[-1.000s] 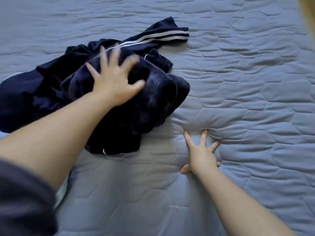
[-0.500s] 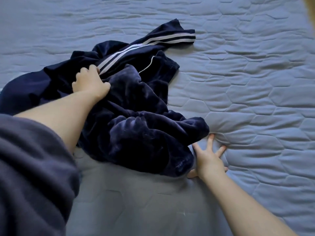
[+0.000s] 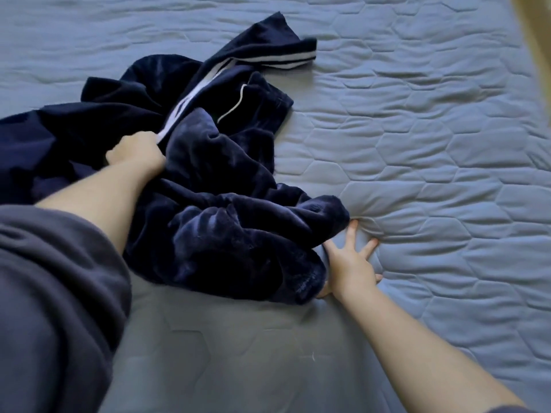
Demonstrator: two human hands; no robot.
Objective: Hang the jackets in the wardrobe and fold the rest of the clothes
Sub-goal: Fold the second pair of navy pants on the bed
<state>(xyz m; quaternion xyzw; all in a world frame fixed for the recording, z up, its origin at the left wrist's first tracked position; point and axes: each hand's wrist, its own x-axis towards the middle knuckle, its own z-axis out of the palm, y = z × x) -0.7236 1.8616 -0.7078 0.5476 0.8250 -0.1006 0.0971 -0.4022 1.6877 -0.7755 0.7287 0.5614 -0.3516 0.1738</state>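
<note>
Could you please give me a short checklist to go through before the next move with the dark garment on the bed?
1. Left hand has a firm hold on the navy garment: ok, it grips the fabric beside the white stripes.
2. Right hand is free to help: ok, it presses flat on the bedspread with spread fingers and holds nothing.
3. Garment is laid out flat: not ok, it is bunched and crumpled.
4. Garment type is known, jacket or something to fold: cannot tell.
5. Fabric is off the right hand: cannot tell, the garment's edge meets that hand.
</note>
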